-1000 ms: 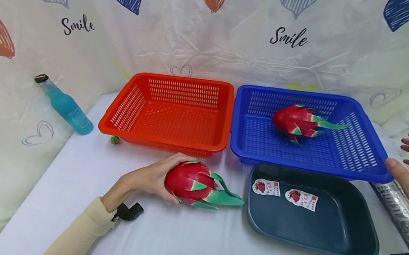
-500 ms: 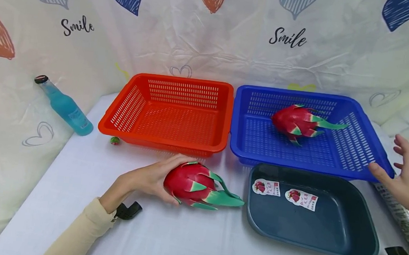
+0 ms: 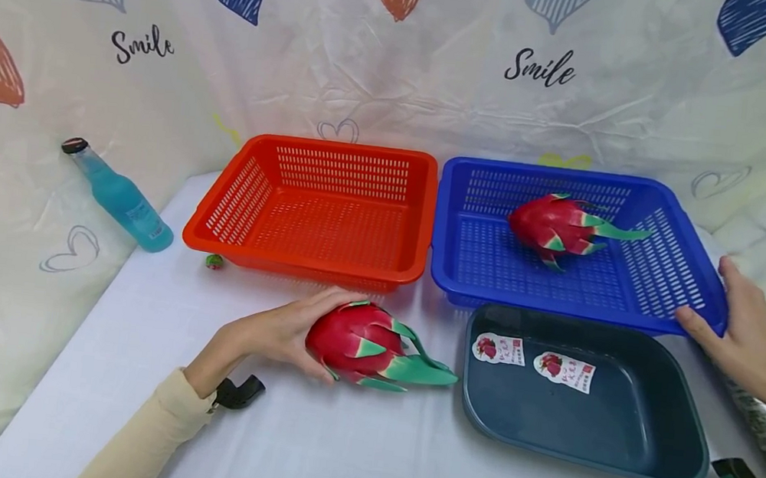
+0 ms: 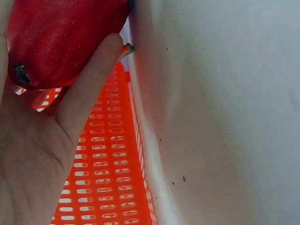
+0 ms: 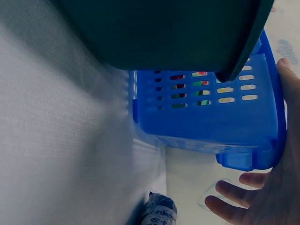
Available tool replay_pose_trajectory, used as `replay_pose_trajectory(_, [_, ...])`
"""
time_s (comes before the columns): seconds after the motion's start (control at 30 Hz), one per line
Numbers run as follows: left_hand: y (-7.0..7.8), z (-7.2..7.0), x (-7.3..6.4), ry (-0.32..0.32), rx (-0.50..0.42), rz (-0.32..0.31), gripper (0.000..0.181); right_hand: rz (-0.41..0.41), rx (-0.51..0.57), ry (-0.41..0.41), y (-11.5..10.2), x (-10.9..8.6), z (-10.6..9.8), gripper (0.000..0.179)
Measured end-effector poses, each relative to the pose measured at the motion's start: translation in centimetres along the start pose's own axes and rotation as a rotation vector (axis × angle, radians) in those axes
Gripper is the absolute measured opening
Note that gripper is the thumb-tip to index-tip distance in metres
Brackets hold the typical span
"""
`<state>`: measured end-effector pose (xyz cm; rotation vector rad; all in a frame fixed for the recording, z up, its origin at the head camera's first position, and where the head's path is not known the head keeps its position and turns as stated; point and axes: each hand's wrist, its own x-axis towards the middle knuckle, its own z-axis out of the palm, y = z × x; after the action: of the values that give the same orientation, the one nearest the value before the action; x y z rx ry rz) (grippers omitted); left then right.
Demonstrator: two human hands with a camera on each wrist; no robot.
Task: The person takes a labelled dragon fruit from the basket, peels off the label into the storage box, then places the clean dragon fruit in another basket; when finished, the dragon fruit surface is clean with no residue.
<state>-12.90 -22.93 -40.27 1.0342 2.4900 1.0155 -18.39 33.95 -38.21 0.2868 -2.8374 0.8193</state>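
Note:
My left hand (image 3: pixel 277 333) grips a red dragon fruit (image 3: pixel 359 341) with green scales, which lies on the white table just in front of the red basket (image 3: pixel 325 264). In the left wrist view my fingers (image 4: pixel 89 89) curl round the fruit (image 4: pixel 61 37) beside the red basket (image 4: pixel 108 178). A second dragon fruit (image 3: pixel 554 225) lies inside the blue basket (image 3: pixel 556 311). My right hand (image 3: pixel 738 327) is at the blue basket's near right corner, thumb on the front rim. The right wrist view shows its fingers (image 5: pixel 234 201) spread, just off the corner (image 5: pixel 243 159).
A dark teal tray (image 3: pixel 614 423) with two fruit stickers (image 3: pixel 500 350) sits in front of the blue basket. A blue bottle (image 3: pixel 120 198) leans against the heart-printed backdrop at the left. A small red and green object (image 3: pixel 215 261) lies by the red basket. A printed roll (image 3: pixel 762 429) lies at the right edge.
My right hand has moved left and down from the air onto the blue basket's near right corner. The left hand and its dragon fruit have stayed in place.

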Motion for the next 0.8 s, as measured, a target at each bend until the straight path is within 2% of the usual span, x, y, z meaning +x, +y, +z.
replay_pose_trajectory(0.43, [-0.24,0.11,-0.17,-0.001,0.021,-0.018,0.107,-0.007,-0.003,-0.012,0.07,-0.34,-0.01,0.084])
replay_pose_trajectory(0.8, [-0.42,0.19,0.04,0.028,0.042,0.07,0.102,0.014,-0.01,-0.008,0.26,-0.33,0.14,0.084])
